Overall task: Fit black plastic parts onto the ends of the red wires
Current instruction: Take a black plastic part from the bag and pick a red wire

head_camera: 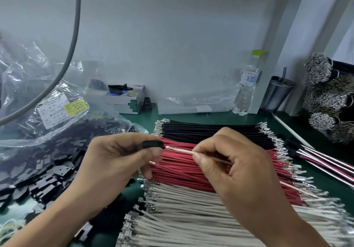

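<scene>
Alignment decides this: the left hand (115, 156) pinches a black plastic part (153, 144), and the right hand (229, 162) pinches a white wire (180, 150), its terminal at three o'clock of the part, nearly touching, axis nine-to-three. Red wires (182, 168) lie beneath on the green table (249, 117), white wall behind.

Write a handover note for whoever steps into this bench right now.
Left hand pinches one black plastic part.
Right hand pinches a white wire, its metal tip just short of the part, not yet inserted.
Red wires lie in a row between the black wires and the white wires. Spare parts fill the clear bag at left.
Left: seat this wire, then work through the red ones.
</scene>
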